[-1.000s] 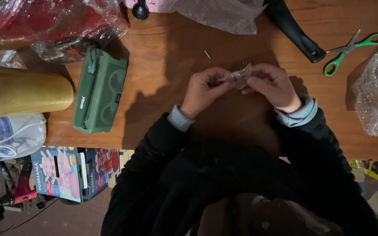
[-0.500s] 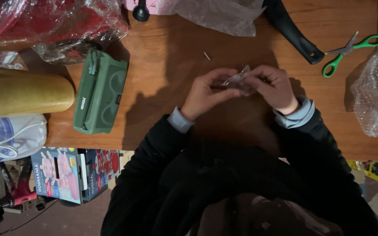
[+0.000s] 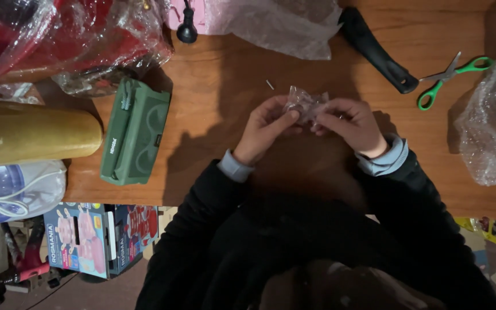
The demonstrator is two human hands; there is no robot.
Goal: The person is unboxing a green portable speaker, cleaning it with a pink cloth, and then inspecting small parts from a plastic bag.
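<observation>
where our two hands meet above the middle of the tabletop (image 3: 225, 86), we hold one item between them: a small crumpled clear plastic bag (image 3: 305, 103), contents too small and dim to tell.

- small clear plastic bag: pinched from both sides, lifted just off the wood, its long axis running roughly left to right between our fingertips. it sits level with both hands and slightly beyond them, away from our body, so neither hand is nearer; both are already on it.
- left hand (image 3: 265, 129): closed narrowly on the bag's left end, thumb pressed against the curled fingers, wrist angled up and to the right out of a black sleeve with a grey cuff.
- right hand (image 3: 348, 123): closed narrowly on the bag's right end, fingers bent inward toward the left hand, knuckles up, wrist angled up and to the left.
- small pale pin or screw (image 3: 270, 85): lying loose on the wood, near the bag and just beyond the left hand, apart from both.
- green oblong case (image 3: 136, 132): flat on the tabletop, well to the left of our left hand.
- scissors with green handles (image 3: 449, 80): well to the right and beyond our right hand, blades toward the black handle (image 3: 377, 51) lying aslant beside them.
- bubble wrap bundle (image 3: 492, 120): at the right edge, well apart from the right hand.
- roll of yellowish film (image 3: 30, 132): at the left edge, long axis left to right.
- red goods under clear wrap (image 3: 64, 34): far left corner.
</observation>
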